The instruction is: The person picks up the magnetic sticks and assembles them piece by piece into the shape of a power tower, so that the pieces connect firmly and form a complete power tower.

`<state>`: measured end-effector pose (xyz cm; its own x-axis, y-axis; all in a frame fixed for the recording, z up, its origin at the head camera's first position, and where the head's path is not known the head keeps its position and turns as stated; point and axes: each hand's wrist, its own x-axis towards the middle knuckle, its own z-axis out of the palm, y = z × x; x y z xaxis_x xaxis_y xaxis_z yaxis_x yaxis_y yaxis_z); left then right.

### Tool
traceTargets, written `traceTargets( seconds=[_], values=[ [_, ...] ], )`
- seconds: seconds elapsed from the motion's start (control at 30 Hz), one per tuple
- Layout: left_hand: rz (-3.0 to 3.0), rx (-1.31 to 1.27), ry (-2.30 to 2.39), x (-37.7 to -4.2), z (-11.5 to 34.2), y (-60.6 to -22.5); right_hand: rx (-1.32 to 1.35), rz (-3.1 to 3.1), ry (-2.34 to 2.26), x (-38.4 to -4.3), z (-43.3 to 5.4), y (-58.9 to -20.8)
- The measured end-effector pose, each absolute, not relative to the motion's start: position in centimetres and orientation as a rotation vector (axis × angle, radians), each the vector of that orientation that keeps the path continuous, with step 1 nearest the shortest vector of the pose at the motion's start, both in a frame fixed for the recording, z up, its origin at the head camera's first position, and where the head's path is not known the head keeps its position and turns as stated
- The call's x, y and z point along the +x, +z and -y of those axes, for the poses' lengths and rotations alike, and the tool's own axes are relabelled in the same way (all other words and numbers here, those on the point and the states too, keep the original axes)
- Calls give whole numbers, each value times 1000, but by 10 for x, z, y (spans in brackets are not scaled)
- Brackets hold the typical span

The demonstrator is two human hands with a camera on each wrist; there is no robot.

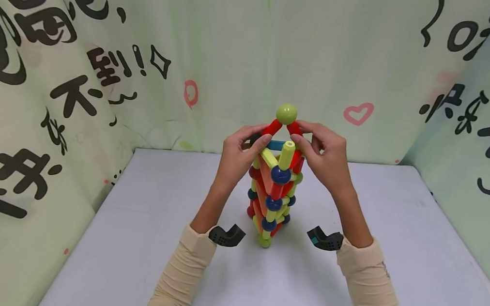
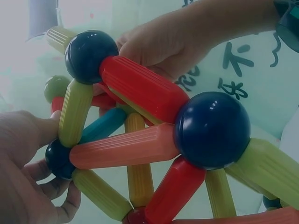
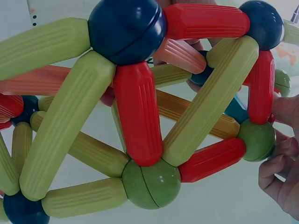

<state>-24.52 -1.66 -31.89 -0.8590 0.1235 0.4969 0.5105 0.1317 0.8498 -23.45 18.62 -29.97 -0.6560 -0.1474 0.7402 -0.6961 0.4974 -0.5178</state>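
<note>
A tower of coloured building rods and balls (image 1: pixel 274 194) stands upright. Its peak is a light green ball (image 1: pixel 286 114), where two slanting red rods meet. My left hand (image 1: pixel 238 155) pinches the left slanting red rod (image 1: pixel 272 127) near its lower end, its fingers beside a dark blue ball (image 2: pixel 60 158). On the other side my right hand (image 1: pixel 325 155) pinches the right slanting red rod (image 1: pixel 294 128), close to a green ball (image 3: pixel 257 141). A yellow-green rod (image 1: pixel 286 155) points upward from the blue ball (image 1: pixel 280 175) at the near corner. My fingertips partly cover both joints.
The tower rests on a white table (image 1: pixel 169 214). Around the table hang pale green curtains (image 1: pixel 245 51) with black writing and red drawings. Dark wrist devices (image 1: pixel 226 235) sit at both cuffs.
</note>
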Motion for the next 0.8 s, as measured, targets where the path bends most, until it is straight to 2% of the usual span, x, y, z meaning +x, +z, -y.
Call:
traceTargets(
  seconds=[0.23,0.47,0.8],
  values=[
    [2115,-617,-1788,-247,17,-319,643,2003,1154,-221,-183,-301],
    [2084,-658,-1914,-248,18,-321,788,1990,1347,-189,-170,-308],
    [2019,-744,-2077,-249,19,-321,471,2149,1588,-178,-151,-305]
  ],
)
